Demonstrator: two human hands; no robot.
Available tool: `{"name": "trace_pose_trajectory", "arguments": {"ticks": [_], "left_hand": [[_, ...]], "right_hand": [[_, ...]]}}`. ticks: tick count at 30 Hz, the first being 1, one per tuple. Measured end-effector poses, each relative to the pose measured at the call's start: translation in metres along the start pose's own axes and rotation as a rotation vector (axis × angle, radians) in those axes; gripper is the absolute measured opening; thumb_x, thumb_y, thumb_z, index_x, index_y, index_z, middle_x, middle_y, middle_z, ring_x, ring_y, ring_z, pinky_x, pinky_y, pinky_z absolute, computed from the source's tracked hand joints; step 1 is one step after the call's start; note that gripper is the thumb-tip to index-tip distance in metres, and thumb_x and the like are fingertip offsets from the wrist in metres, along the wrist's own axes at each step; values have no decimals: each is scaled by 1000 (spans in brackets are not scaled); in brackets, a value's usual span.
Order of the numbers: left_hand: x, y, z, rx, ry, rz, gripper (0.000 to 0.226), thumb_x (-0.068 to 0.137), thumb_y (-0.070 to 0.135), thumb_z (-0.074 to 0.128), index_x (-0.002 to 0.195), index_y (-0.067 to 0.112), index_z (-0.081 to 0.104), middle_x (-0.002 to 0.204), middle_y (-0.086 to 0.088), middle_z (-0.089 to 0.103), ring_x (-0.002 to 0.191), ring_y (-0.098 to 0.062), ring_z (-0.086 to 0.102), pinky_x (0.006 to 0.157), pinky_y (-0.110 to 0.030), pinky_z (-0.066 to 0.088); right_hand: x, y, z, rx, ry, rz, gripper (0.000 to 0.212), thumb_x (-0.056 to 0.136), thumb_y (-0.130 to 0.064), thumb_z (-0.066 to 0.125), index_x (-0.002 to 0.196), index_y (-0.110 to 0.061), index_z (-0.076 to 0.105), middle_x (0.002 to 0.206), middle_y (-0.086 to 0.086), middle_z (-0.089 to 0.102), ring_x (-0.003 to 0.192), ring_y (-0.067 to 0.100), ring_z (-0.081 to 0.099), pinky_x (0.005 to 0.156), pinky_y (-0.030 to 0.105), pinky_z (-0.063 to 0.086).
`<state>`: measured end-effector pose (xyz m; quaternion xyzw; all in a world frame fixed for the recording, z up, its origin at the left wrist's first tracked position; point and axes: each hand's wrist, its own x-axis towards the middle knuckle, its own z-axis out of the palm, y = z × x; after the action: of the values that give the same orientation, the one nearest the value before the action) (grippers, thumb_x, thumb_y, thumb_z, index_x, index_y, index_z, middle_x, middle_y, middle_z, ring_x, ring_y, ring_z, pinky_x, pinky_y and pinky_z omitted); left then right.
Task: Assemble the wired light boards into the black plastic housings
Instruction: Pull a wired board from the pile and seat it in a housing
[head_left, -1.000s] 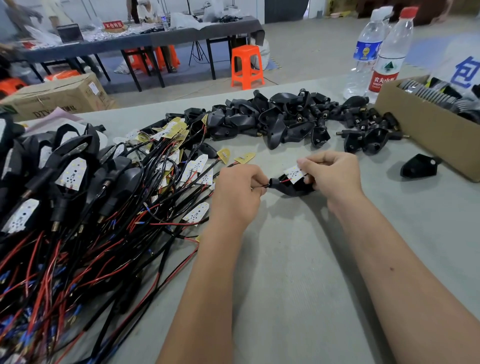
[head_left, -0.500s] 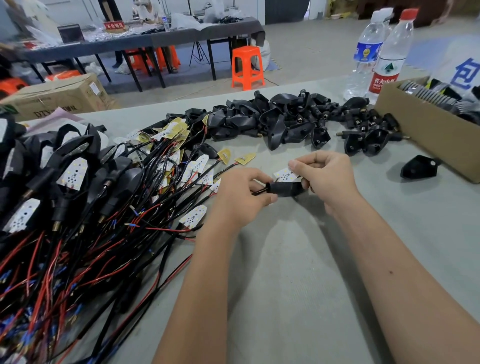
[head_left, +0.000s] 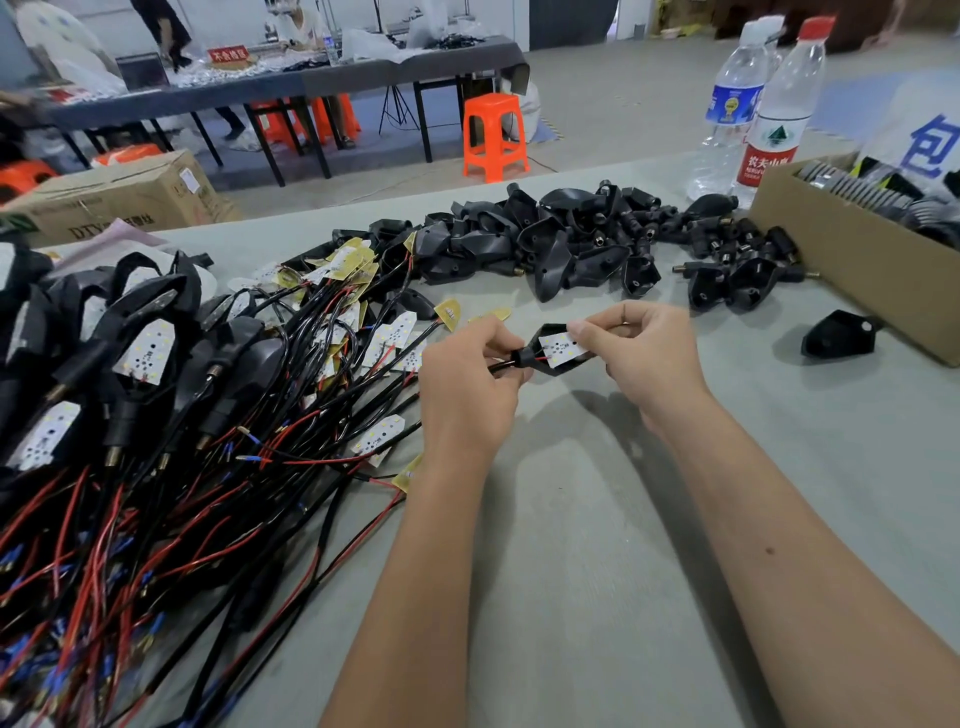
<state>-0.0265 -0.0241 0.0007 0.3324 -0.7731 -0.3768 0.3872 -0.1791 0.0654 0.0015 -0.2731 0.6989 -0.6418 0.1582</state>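
Above the desk (head_left: 597, 571): left hand (head_left: 467, 384) pinching housing (head_left: 558, 364) neck, right hand (head_left: 641, 345) fingers (head_left: 584, 328) pinching light board (head_left: 558, 347), long axis running left–right between hands

Two water bottles (head_left: 758, 104) stand at my far right, just beside a cardboard box (head_left: 852, 260). Orange stool (head_left: 494, 136) on the floor, long dark table (head_left: 291, 88) behind, another carton (head_left: 114, 197) far left.

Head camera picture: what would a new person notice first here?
First, the two hands at the centre: the left hand and right hand hold a black housing with a white light board in it. Then the wire tangle on the left and the heap of housings behind.
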Motion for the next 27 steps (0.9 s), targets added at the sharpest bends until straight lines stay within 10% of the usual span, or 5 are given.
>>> {"name": "trace_pose_trajectory", "arguments": {"ticks": [10,15,27], "left_hand": [[0,-4,-6,-208,-49,-32,31,72,-4,85,83,17,65,80,8,77,77,-9,74,74,-20,54],[0,-2,-10,-240,-65,-17,28,73,-5,85,86,13,67,84,1,78,83,-14,76,83,-30,59],[6,-7,-32,-141,-134,-41,22,83,-6,77,80,16,77,71,-9,72,61,-13,66,67,-34,60]], "right_hand": [[-6,-1,3,-90,69,-251,18,79,-27,87,84,-37,73,105,-9,64,92,-1,58,72,20,49],[-6,-3,2,266,-165,36,31,90,-17,80,117,-19,64,85,1,76,69,16,72,47,27,49],[-4,-5,-2,218,-168,-127,12,88,-7,79,89,-19,80,60,-4,64,43,12,44,44,19,37]]}}
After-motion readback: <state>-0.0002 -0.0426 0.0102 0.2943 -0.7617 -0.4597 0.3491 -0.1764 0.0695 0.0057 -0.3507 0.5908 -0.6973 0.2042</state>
